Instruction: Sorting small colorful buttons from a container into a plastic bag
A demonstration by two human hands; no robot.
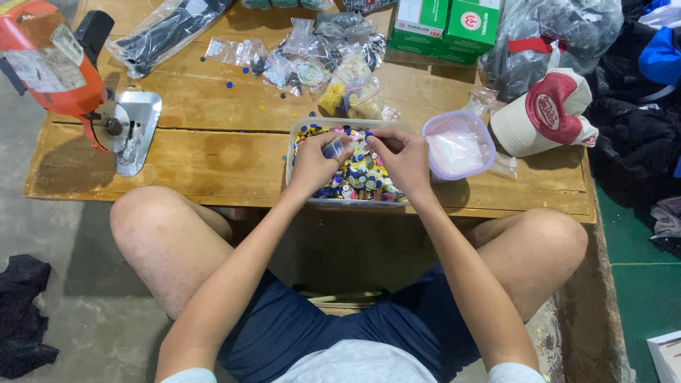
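Concrete floor below, with a dark cloth (21, 319) lying at lower left. Person sits with bare knees apart, dark shorts, forearms reaching forward to a low wooden table (198, 156).

Both hands work over a clear rectangular tub (301, 128) at the near table edge, filled with small multicoloured buttons (362, 177). Left hand (316, 163) has its grip closed on a small clear packet (333, 147), pinched between thumb and fingers. Right hand (404, 159) has fingertips drawn together just beside the same packet; what they pinch is too small to tell.

Just right of the tub, touching or nearly so, a round tub with a purple rim (460, 145) holds something white. Beyond it, a red-and-cream cap (546, 113).

Left side of the table: an orange cutting machine (50, 64) with a metal base plate (136, 131).

Farther back: loose clear bags (319, 50) of small parts, stray buttons on the wood, green boxes (447, 25), a large grey plastic bag (553, 35).
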